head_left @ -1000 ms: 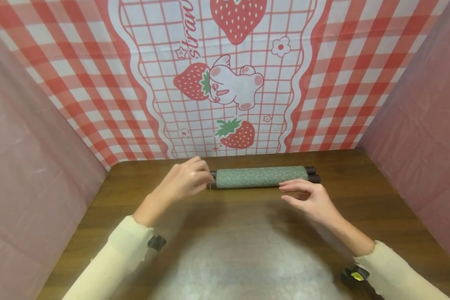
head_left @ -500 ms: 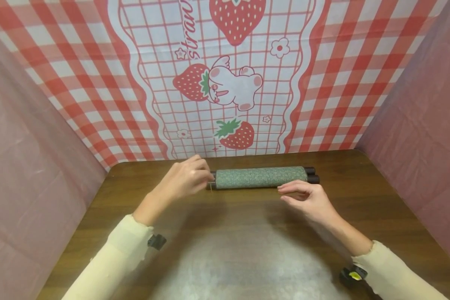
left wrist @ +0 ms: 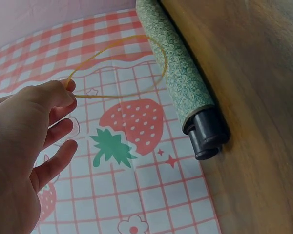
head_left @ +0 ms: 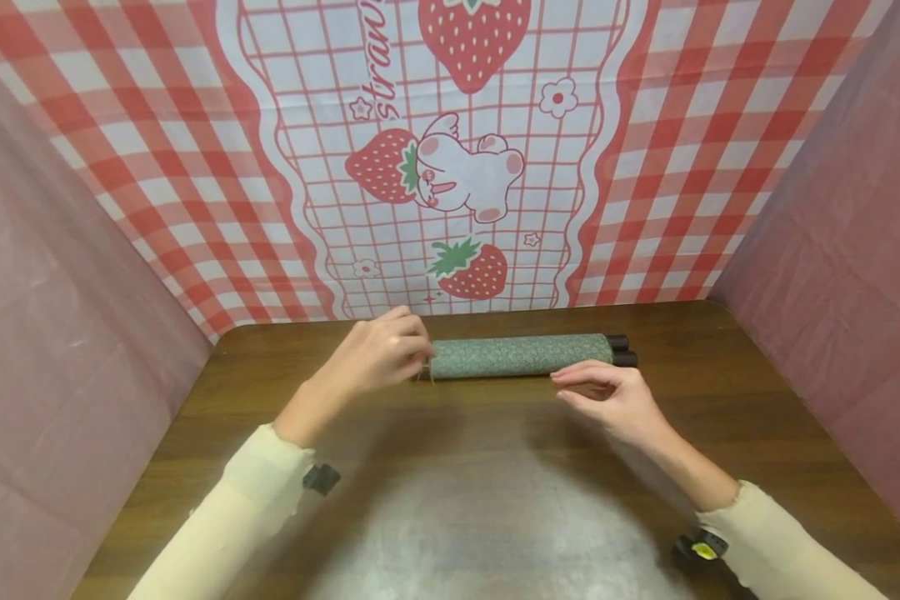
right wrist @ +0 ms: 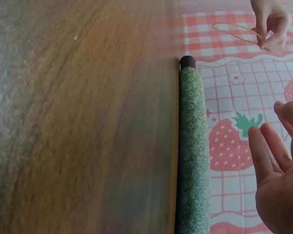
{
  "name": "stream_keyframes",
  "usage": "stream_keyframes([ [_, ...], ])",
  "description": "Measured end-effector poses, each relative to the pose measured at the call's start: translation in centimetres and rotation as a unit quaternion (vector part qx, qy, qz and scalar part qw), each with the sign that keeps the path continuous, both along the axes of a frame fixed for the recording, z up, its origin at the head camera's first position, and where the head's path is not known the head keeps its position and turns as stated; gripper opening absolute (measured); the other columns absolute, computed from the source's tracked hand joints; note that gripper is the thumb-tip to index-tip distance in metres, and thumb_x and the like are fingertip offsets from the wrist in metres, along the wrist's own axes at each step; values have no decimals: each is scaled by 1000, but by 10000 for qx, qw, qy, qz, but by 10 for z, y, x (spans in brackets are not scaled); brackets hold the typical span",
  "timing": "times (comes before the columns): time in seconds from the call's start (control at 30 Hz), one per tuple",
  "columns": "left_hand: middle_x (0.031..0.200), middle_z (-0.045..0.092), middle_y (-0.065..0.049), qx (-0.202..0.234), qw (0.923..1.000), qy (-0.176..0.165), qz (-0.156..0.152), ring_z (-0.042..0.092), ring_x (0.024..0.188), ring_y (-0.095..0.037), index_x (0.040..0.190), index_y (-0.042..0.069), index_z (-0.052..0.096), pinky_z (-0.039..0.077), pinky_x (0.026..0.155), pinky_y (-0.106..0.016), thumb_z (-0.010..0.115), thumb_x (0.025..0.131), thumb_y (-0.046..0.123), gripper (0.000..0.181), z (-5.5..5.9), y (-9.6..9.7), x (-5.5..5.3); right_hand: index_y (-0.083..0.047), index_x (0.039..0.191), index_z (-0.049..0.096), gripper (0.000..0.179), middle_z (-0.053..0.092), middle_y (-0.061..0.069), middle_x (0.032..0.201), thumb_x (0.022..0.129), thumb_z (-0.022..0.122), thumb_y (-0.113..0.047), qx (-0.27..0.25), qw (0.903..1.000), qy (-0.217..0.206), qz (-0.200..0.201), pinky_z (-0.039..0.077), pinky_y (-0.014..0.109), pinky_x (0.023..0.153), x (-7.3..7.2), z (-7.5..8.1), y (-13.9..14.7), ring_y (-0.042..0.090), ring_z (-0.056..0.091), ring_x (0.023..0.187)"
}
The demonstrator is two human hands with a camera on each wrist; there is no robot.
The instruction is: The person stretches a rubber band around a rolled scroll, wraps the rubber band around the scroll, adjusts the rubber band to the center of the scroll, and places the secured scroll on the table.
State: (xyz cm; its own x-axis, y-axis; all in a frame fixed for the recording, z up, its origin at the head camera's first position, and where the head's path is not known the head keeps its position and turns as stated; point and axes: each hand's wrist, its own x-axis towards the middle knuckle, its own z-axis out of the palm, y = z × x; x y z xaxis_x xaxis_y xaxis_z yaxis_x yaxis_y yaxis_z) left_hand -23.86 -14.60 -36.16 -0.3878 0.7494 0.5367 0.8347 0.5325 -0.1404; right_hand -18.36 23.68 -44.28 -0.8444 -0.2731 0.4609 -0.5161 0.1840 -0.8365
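Note:
A rolled scroll (head_left: 517,356) in green patterned cloth lies crosswise near the far edge of the table. Dark rod ends (left wrist: 210,130) stick out of it in the left wrist view. Between thumb and forefinger, my left hand (head_left: 382,352) pinches a thin yellow-orange rubber band (left wrist: 98,96), which hangs as a loop beside the scroll's left end. From the head view, that hand hides the left rod ends. My right hand (head_left: 615,402) hovers just in front of the scroll's right part, fingers loosely bent and apart from the thumb, holding nothing.
The brown wooden table (head_left: 480,500) spreads out in front of the scroll. Behind it rises a red-and-white checked cloth (head_left: 682,167) with strawberry prints. Pinkish cloth walls (head_left: 60,333) stand at both sides.
My left hand has shifted slightly right with the rubber band, now covering the left rod ends. The right hand has drifted a little left. The scroll has stayed in place.

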Motion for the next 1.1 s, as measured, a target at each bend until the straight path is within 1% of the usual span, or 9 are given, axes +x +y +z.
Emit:
stream_keyframes([
  [0.17,97,80,1,12,10000,-49,-65,71,94,-18,96,15,88,59,63,-23,91,87,8,12,1,5,0,2,111,85,25,85,6,115,92,79,17,-93,9999,24,33,67,20,90,-1,-1,-2,-3,79,110],
  [0.23,97,80,1,30,9999,-70,-79,71,94,-17,96,15,88,58,62,-22,90,87,8,12,2,6,0,7,112,83,23,85,1,114,92,79,17,-97,9999,-25,35,67,21,90,-2,-1,-2,-1,80,109],
  [0.4,97,80,1,52,9998,-152,-117,71,94,-17,98,15,88,58,62,-22,89,88,8,12,3,9,0,10,117,81,25,84,-11,114,93,79,15,-63,9998,-167,56,68,22,91,-2,0,-3,2,82,107],
  [0.53,98,80,1,74,9997,-192,-147,71,95,-17,98,15,88,59,63,-23,88,89,8,11,4,12,0,10,118,81,25,84,-12,115,94,79,14,-71,9997,-227,95,67,21,92,-3,0,-4,-1,81,109],
  [0.67,98,80,2,100,9997,-187,-158,70,94,-17,97,16,88,58,62,-22,88,89,8,11,5,14,0,12,119,79,24,85,-11,116,96,79,11,-150,9989,-397,199,67,21,91,-4,0,-5,2,82,109],
  [0.8,97,80,2,106,9996,-204,-151,69,92,-17,97,16,88,56,61,-22,87,89,7,12,5,16,0,19,123,74,27,86,-10,118,98,77,11,-384,9958,-721,417,69,26,90,-5,-1,-6,6,84,108],
  [0.9,98,80,1,106,9996,-226,-163,69,93,-17,97,16,88,57,62,-22,86,89,7,12,5,17,0,22,125,70,29,86,-9,120,99,75,11,-531,9933,-868,550,70,29,88,-5,-1,-6,7,85,107],
  [0.97,98,80,1,107,9995,-221,-176,69,94,-17,97,16,88,57,62,-22,86,89,7,12,6,17,0,23,126,70,29,87,-6,121,100,74,10,-537,9931,-876,572,70,30,87,-5,-2,-6,8,85,107],
  [1.1,97,80,2,125,9995,-213,-208,69,93,-17,96,16,87,55,60,-22,86,89,7,11,6,18,0,23,125,70,28,87,-6,120,100,74,10,-531,9929,-886,588,70,29,86,-6,-2,-7,7,85,105],
])
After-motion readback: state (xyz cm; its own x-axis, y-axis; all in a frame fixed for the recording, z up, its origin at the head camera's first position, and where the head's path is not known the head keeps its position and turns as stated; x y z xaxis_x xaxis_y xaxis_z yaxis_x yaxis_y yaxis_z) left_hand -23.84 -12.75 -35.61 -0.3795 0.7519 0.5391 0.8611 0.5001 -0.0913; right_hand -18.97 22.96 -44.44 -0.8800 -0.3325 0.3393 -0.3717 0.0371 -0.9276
